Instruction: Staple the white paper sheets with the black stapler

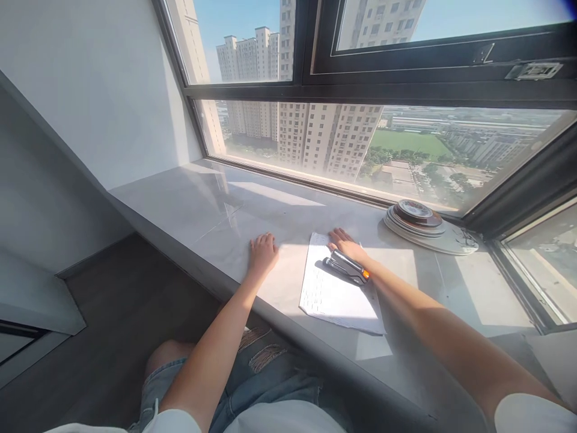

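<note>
White shirt, papers w/ stapler atop; R hand alongside

My left hand: open run leftward along sill to wall; bare strip also between it and paper. Stapler, on paper, blocks my right hand from sliding straight back. Plate stack obstructs farther right; window frame bars far side.

Head view, forward and down
</note>
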Demonstrator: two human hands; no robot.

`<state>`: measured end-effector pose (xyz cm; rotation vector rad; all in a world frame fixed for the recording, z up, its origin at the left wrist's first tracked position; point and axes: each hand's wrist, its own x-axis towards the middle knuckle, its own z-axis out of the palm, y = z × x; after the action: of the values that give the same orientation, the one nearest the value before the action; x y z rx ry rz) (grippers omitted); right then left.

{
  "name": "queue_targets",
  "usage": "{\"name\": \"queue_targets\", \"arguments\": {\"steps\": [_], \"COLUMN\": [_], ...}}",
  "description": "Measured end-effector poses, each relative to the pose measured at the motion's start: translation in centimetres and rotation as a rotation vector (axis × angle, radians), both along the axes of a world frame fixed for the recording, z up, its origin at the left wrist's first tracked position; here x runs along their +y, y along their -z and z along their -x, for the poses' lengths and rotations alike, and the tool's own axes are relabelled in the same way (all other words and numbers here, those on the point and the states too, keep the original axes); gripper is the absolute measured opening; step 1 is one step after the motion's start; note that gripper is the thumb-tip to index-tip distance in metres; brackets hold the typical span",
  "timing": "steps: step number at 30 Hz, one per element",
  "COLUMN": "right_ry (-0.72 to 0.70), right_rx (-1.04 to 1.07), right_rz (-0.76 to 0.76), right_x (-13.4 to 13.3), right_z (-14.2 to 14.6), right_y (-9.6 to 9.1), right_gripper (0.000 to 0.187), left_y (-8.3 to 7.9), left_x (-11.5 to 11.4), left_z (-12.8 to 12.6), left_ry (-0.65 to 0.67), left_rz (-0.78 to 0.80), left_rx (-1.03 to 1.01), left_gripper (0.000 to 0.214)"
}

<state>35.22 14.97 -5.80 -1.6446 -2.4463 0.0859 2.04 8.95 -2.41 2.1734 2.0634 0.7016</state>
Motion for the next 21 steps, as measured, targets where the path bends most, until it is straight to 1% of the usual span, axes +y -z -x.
{"name": "queue_targets", "arguments": {"steps": [2,4,6,9,11,14,15,17,19,21], "right_ry": [-0.026,-0.057,-0.077,-0.143,-0.213,-0.263,-0.269,-0.277,-0.289,-0.307], "right_rx": [-0.013,-0.013,0.007,0.036,0.067,0.096,0.101,0.113,0.125,0.131], "right_rz": [0.019,0.045,0.059,0.110,0.132,0.172,0.179,0.175,0.163,0.158], "right_x": [0.3,0.8,1.5,2.7,3.6,4.7,4.9,5.2,5.1,4.8], "right_z": [1.4,3.6,6.6,12.1,15.8,19.9,20.8,21.5,21.1,19.9], "right_y": [-0.3,-0.9,-1.5,-2.1,-2.4,-2.8,-2.9,-3.0,-2.9,-2.8], "right_gripper": [0.065,0.066,0.066,0.065,0.065,0.063,0.063,0.067,0.071,0.073], "left_y": [0.0,-0.1,-0.1,0.0,0.2,0.4,0.5,0.4,0.2,0.1], "left_x": [0.1,0.2,0.2,0.2,0.1,-0.1,-0.1,-0.2,-0.3,-0.3], "left_z": [0.0,0.6,2.2,5.7,7.5,8.5,8.5,8.2,8.1,8.2], "left_ry": [-0.003,-0.043,-0.145,-0.327,-0.323,-0.298,-0.300,-0.301,-0.292,-0.283], "left_rz": [0.009,0.015,0.024,0.062,0.070,0.093,0.102,0.112,0.109,0.097], "left_rx": [-0.003,0.014,0.052,0.067,0.063,0.085,0.087,0.076,0.060,0.049], "left_gripper": [0.027,0.029,0.034,0.040,0.042,0.048,0.049,0.049,0.048,0.047]}}
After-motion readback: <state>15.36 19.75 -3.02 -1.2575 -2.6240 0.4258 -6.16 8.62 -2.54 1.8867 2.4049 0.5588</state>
